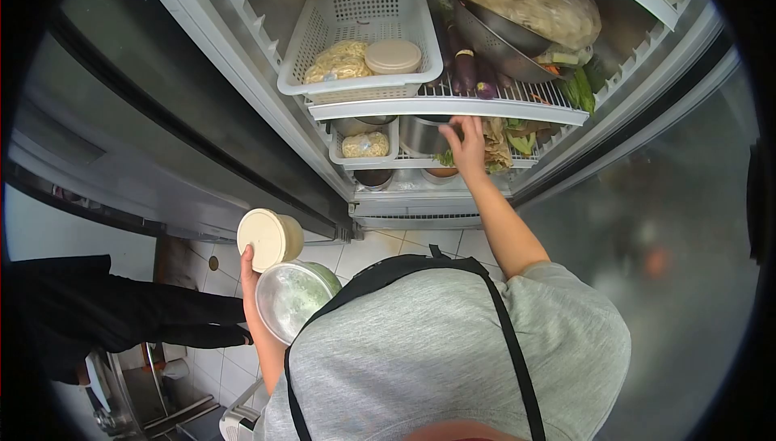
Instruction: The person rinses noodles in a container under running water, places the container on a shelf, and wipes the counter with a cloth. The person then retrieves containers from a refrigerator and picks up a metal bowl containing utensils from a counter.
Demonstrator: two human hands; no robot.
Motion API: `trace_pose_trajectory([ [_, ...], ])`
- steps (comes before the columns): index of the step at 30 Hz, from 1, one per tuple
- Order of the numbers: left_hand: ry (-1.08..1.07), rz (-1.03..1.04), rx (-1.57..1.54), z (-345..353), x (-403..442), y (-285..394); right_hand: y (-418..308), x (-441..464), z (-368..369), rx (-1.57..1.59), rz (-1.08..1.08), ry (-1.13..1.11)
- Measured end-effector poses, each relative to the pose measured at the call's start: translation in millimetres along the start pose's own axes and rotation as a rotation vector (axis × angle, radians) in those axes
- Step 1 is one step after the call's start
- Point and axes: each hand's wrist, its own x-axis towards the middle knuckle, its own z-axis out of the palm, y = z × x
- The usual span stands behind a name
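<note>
My left hand grips a round cream tub, with the thumb on its lid and most fingers hidden beneath. A second tub with a clear lid and something green inside sits between my left forearm and my chest. Inside the open fridge, my right hand is raised at the front of the second shelf, fingers apart and holding nothing visible. It is just below the edge of the upper shelf. Close to it are a steel pot and leafy greens with brown wrapping; whether it touches them I cannot tell.
On the upper shelf stand a white basket with bagged food and a lidded tub, eggplants, and a steel colander under a large bag. Fridge doors flank me. A person in black stands at left beside metal equipment.
</note>
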Motion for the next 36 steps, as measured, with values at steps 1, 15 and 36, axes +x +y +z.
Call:
trace_pose_trajectory([
  [1,0.004,0.007,-0.007,1.2,-0.2,-0.4,3.2,3.7,2.6,0.004,-0.001,-0.001],
  [15,0.012,-0.044,0.033,12.4,0.0,3.3,46.6,11.2,39.6,-0.172,-0.164,0.304],
  [36,-0.047,-0.155,-0.013,28.3,5.7,-8.0,-158.6,-68.5,33.2,0.731,-0.47,-1.198],
])
